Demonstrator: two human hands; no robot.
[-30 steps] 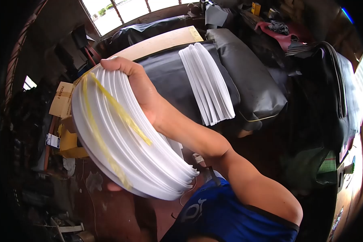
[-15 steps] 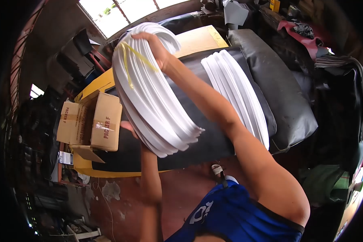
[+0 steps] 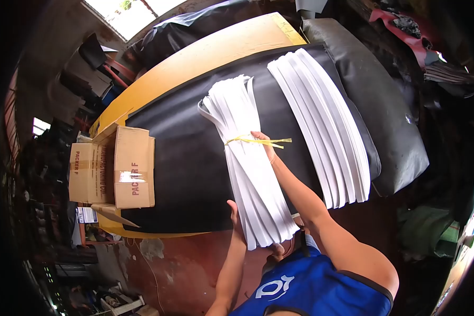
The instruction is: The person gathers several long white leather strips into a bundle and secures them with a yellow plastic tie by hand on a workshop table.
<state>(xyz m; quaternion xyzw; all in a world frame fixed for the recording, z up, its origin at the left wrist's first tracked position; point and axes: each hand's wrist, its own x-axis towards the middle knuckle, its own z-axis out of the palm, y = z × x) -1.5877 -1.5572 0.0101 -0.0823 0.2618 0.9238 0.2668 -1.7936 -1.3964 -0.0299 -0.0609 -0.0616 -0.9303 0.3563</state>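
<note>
A bundle of white strips (image 3: 247,174), tied round its middle with a yellow band (image 3: 253,140), lies over the black sheet (image 3: 184,174), its lower end reaching past the front edge. My right hand (image 3: 263,143) grips the bundle's right side beside the band. At the lower left side, my left hand (image 3: 237,224) supports the bundle, thumb raised and most fingers hidden beneath. To the right, a second set of white strips (image 3: 326,131) lies on the sheet, untouched by either hand.
An opened cardboard box (image 3: 137,181) stands on the table's left end. A board (image 3: 221,39) with yellow edging runs along the back. A black padded roll (image 3: 379,105) lies at the right. Red floor (image 3: 184,268) shows in front.
The bundle has moved right and towards me, and its curled upper end now lies straighter on the sheet. Both hands moved with it, the right one now at the yellow band.
</note>
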